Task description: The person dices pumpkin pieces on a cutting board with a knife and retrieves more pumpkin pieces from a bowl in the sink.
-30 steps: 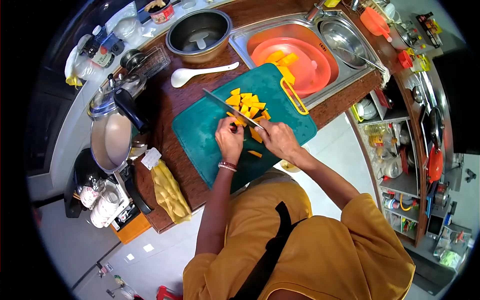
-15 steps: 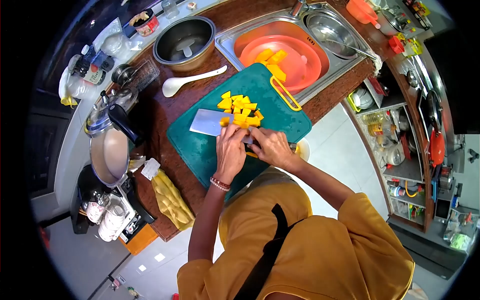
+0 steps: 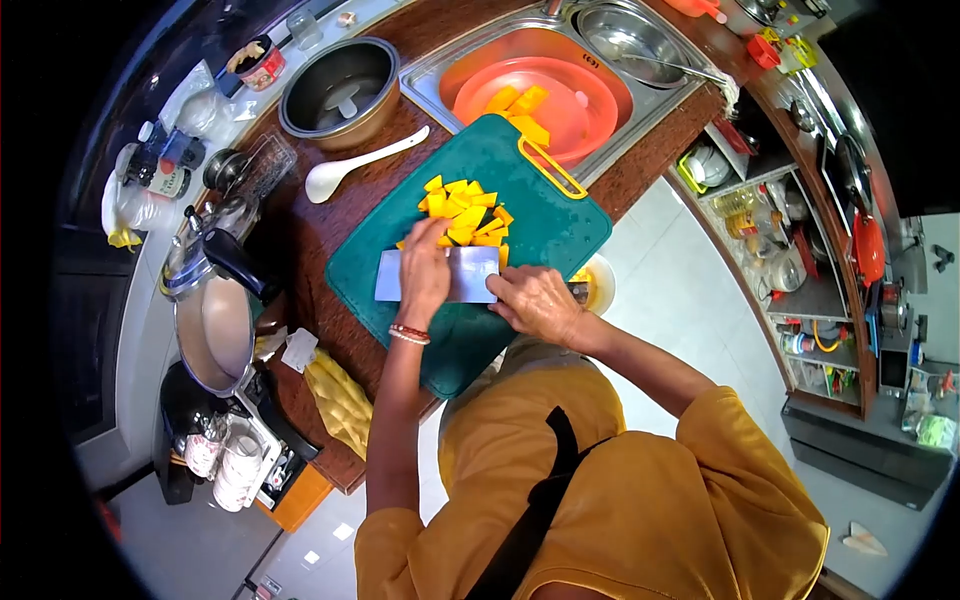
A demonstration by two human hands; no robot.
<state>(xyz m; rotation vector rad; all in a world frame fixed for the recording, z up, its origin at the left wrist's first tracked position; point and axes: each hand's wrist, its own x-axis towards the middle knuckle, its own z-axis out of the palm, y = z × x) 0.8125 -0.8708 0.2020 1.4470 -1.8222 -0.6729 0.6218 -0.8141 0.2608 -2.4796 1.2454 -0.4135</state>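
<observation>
A cleaver (image 3: 472, 274) with a wide rectangular blade lies across the green cutting board (image 3: 555, 225). My right hand (image 3: 540, 302) is closed around its handle, which is mostly hidden by the fingers. My left hand (image 3: 425, 275) reaches over the blade with its fingers stretched forward, the tips at the near edge of a pile of cut orange pumpkin chunks (image 3: 466, 212). A small piece shows just left of those fingertips. Whether the left fingers press on a chunk, I cannot tell.
Larger pumpkin pieces (image 3: 530, 128) sit in a coral basin (image 3: 590, 110) in the sink (image 3: 425, 85). A white ladle (image 3: 330, 180) and a dark pot (image 3: 340, 95) are left of it. Below the board's right edge stands a pale bowl (image 3: 603, 285).
The cleaver and both hands have come nearer my body, below the pile. My left hand has shifted left and apart from my right. The pumpkin chunks are more spread out.
</observation>
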